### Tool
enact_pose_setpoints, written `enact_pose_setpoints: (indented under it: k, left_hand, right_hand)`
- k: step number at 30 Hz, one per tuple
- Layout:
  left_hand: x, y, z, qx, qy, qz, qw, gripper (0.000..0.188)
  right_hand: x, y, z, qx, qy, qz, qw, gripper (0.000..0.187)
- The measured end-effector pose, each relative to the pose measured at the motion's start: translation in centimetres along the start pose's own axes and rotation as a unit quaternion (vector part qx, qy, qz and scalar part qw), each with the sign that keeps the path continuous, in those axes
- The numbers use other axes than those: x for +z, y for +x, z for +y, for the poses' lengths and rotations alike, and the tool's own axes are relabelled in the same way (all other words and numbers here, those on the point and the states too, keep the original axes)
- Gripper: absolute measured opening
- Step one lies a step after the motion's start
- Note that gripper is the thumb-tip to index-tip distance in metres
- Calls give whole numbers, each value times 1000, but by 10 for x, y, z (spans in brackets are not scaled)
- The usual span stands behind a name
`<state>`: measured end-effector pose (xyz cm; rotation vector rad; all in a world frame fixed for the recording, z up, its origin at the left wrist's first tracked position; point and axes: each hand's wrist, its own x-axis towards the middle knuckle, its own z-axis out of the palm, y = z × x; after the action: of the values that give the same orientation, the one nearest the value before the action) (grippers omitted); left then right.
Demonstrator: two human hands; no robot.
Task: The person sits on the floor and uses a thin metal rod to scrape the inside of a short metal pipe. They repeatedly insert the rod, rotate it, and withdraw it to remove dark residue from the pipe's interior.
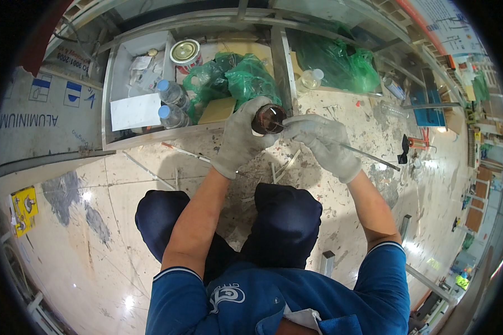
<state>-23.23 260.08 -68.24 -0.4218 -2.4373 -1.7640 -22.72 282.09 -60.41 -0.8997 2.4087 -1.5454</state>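
Observation:
My left hand (238, 138), in a pale work glove, is closed around a small round pot (269, 115) with a dark reddish-brown inside. My right hand (322, 140), gloved the same way, grips a thin metal rod (373, 158). One end of the rod reaches the mouth of the pot; the other sticks out to the right past my wrist. Whether the tip touches the contents, I cannot tell. Both hands are held over my knees, in front of a low metal-framed shelf (190, 133).
On the shelf stand a lidded can (185, 53), plastic bottles with blue caps (173, 116), a white box (135, 111) and green plastic bags (251, 78). Thin strips (148, 170) and scraps litter the stained floor. Metal bars (327, 261) lie beside my right knee.

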Motion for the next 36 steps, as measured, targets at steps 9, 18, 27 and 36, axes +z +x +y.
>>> enact_pose_setpoints:
  k: [9,18,27,36]
  left_hand:
    - [4,-1,2,43,10,-4,999,65]
    - [3,0,-3,71,5,22,997,63]
    - [2,2,2,20,8,-8,1000,62]
    - [1,-1,-2,17,17,9,1000,66]
  right_hand:
    - [-24,-1,-8,44,18,-49,998,19]
    - [-12,2,-11,-52,-106,-44,992,15]
    - [-20,11,-20,-86,-216,-67,970,33]
    - [-12,17,-25,-117,-274,-88,951,24]
